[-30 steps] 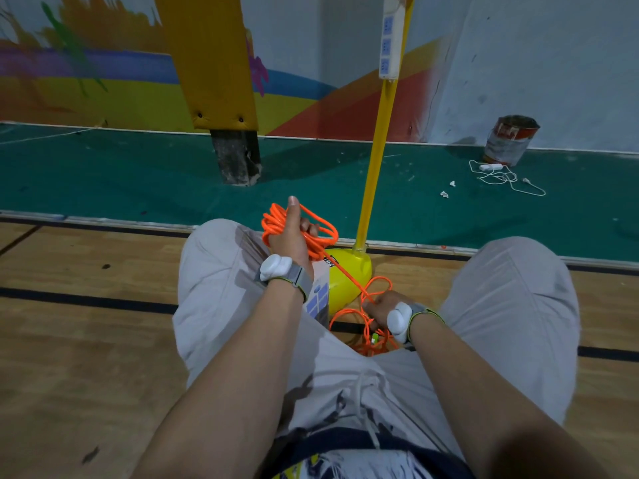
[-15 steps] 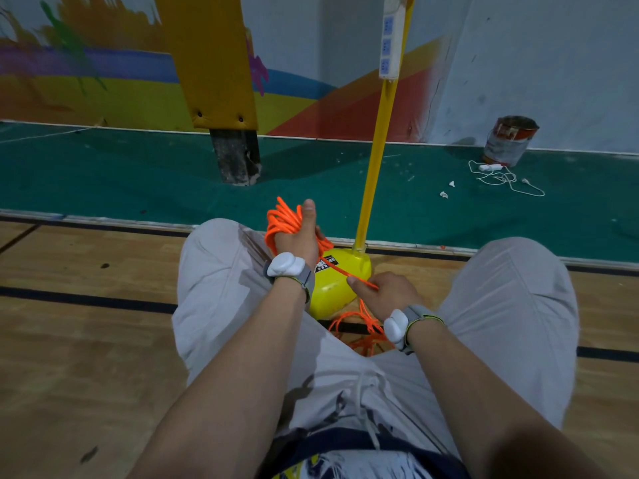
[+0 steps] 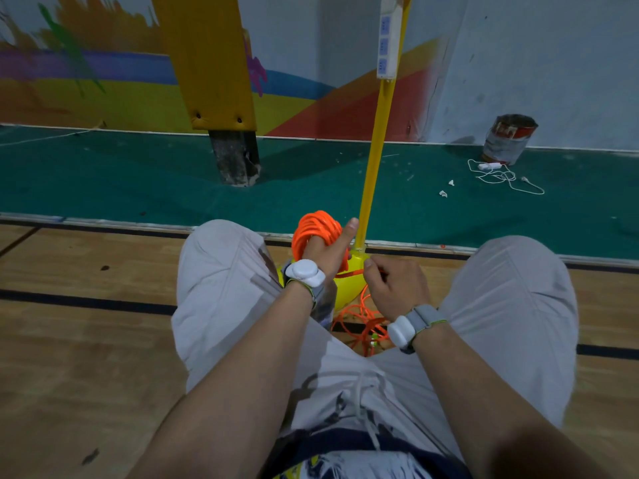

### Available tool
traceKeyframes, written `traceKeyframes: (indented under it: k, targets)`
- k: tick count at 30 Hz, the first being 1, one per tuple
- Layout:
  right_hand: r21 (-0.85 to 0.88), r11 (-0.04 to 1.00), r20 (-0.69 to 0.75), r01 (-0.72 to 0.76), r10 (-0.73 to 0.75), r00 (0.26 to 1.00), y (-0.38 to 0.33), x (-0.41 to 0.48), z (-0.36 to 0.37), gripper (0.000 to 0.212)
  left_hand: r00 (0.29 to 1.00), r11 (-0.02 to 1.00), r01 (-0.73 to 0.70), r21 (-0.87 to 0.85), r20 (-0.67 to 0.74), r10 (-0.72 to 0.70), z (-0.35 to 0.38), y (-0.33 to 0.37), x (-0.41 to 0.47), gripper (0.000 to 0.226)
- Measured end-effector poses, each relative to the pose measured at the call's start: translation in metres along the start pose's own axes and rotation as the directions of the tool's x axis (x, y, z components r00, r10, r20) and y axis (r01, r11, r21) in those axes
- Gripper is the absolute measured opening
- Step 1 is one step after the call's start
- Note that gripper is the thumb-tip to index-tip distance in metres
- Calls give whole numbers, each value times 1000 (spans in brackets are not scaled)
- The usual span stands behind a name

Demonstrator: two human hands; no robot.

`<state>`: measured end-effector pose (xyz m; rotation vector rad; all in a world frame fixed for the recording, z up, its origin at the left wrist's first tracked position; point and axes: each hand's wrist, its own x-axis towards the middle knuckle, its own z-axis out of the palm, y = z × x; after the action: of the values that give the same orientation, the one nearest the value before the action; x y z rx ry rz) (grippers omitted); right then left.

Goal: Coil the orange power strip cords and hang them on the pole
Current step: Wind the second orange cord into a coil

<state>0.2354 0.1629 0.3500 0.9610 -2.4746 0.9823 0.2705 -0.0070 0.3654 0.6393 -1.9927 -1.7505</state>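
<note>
1. Person seated on the wooden floor, knees apart, head camera looking down over grey trousers.
2. Orange cord: most of it is a tight bundle of loops wound round the left hand, raised between the knees, near the far edge of the wood.
3. Left hand: thumb upright against the right side of the bundle. Fingers are hidden behind the hand, so how they close cannot be told.
4. One taut strand runs from the bundle across to the right hand. That hand is curled, thumb and forefinger pinching the strand. The hands are close but not touching.
5. The rest of the cord lies in loose loops on the wood under the right wrist.
6. Yellow pole rises from a yellow base at the seam between the wood and the green floor, just behind the hands.
7. White power strip hangs high on the pole, blue socket faces showing. Any markings are too small to read.
8. White wrist devices on grey bands, one on each arm. No lettering can be made out.
9. On the green floor near the far wall: yellow padded post at left, dented paint can at right with an unreadable label, white cable just in front of it.
</note>
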Motion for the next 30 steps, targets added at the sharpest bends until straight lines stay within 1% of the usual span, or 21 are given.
traceKeyframes:
  k: [3,6,9,12,14,17,19,20,23,26,30]
  targets:
    - [33,999,-29,20,-19,999,-2,0,-2,37,993,995,71,72,89,-77,2,0,-4,90]
    - [58,997,-48,42,-39,998,-2,0,-3,31,971,983,112,146,196,-140,3,3,-9,95]
    - [81,995,-41,63,-60,997,-3,0,-4,28,941,986,130,108,301,-157,6,3,-10,86]
    - [81,993,-28,88,-86,996,-4,-2,-2,29,923,988,118,96,356,-145,8,4,-10,78]
    - [63,995,-30,81,-79,996,-4,-1,0,28,913,988,119,101,381,-149,9,3,-9,84]
    - [76,995,-40,58,-55,998,-3,1,2,27,893,982,158,100,411,-185,8,-2,-5,97]
    - [136,991,-45,7,-1,999,-4,2,0,20,871,977,180,118,443,-214,9,-5,-3,112]
    - [175,984,-47,-21,30,998,-4,3,-1,19,859,972,193,138,455,-235,9,-6,-3,116]
    - [254,963,-62,-94,113,992,-4,2,-2,30,833,962,213,169,483,-269,11,-5,-7,114]
    - [304,942,-78,-143,174,982,-2,4,-2,35,843,956,197,216,461,-278,11,-2,-12,118]
    - [320,943,-83,-95,128,988,-1,5,2,27,870,947,169,272,411,-273,7,-2,-12,123]
